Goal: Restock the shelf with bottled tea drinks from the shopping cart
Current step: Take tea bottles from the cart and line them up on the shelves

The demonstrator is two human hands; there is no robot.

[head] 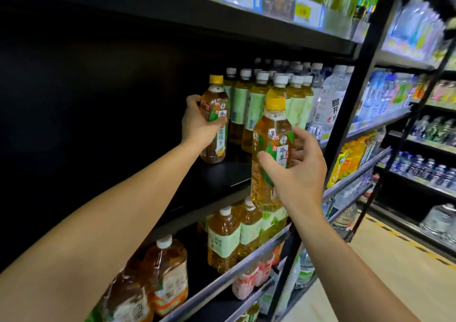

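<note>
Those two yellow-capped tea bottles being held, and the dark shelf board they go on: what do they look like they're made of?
Both yellow-capped tea bottles look like clear, glossy plastic: the amber tea shows through and the walls catch highlights. Their labels seem to be printed plastic film. The shelf board looks like matte black painted metal, though coated wood can't be ruled out.

light: bright aisle, dark shelf (98, 87) recess | blur: top-right corner | edges: wide-angle bowing

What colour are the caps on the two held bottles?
Yellow, on both the left bottle and right bottle; head view.
</note>
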